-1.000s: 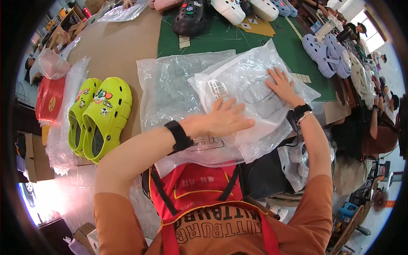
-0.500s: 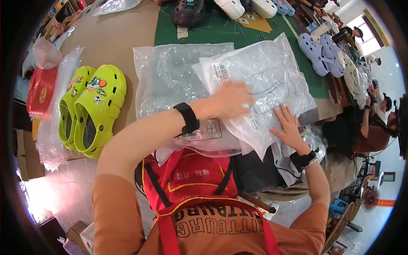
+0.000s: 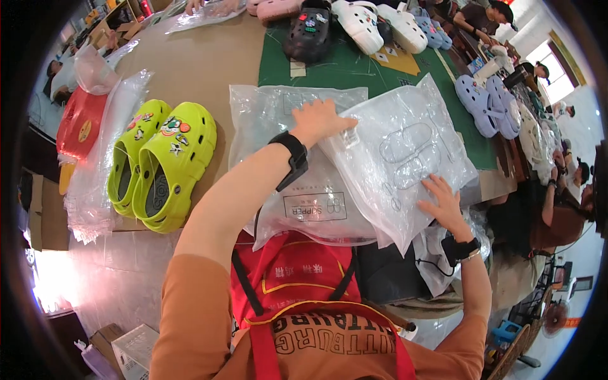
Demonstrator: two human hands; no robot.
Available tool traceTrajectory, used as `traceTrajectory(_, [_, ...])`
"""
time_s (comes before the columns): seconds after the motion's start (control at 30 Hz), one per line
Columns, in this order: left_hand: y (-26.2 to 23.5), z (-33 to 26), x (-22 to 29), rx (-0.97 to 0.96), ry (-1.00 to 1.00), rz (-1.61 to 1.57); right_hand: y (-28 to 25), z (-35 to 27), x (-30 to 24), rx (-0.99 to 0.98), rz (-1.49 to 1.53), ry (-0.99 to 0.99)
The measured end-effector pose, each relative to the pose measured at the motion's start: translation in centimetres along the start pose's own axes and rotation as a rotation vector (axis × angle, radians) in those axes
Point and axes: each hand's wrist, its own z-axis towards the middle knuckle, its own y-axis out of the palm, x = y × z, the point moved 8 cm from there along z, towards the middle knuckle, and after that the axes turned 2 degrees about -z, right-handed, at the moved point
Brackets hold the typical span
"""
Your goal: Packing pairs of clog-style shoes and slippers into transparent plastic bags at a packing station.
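A stack of clear plastic bags [image 3: 399, 117] printed with a slipper outline lies at an angle across another clear bag [image 3: 259, 107] on the table. My left hand [image 3: 318, 120] is at the stack's upper left edge, thumb and fingers apart, the thumb touching the plastic. Flat on the right side of the stack rests my right hand [image 3: 443, 204], its fingers spread. To the left stands a pair of lime green clogs [image 3: 183, 145] with colourful charms, toes pointing away from me.
Black clogs [image 3: 308, 35] and white clogs [image 3: 360, 28] stand on the green mat [image 3: 278, 66] at the back. Lavender clogs [image 3: 478, 104] sit at the right. A red package [image 3: 79, 126] and loose plastic [image 3: 95, 183] lie far left. Several people work along the right side.
My left hand has moved left from the middle of the bag stack to its upper left edge. My right hand stays on the stack. The whole view has shifted slightly.
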Motion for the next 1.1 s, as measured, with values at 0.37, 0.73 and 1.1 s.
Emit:
traceTrajectory(0.37, [-0.7,-4.1,-0.3,0.078,0.242,-0.273,2.8,-4.1,-15.6,0.106,-0.275,-0.416])
traceTrajectory(0.73, [-5.7,-19.5,-8.2,0.271,0.019,-0.875,-0.5,-3.2,-19.0,0.273,-0.141,-0.785])
traceTrajectory(1.1, [-6.9,-22.3,-15.2,0.254,-0.129,-0.750,2.8,-0.5,-22.5,-0.054,0.022,-0.863])
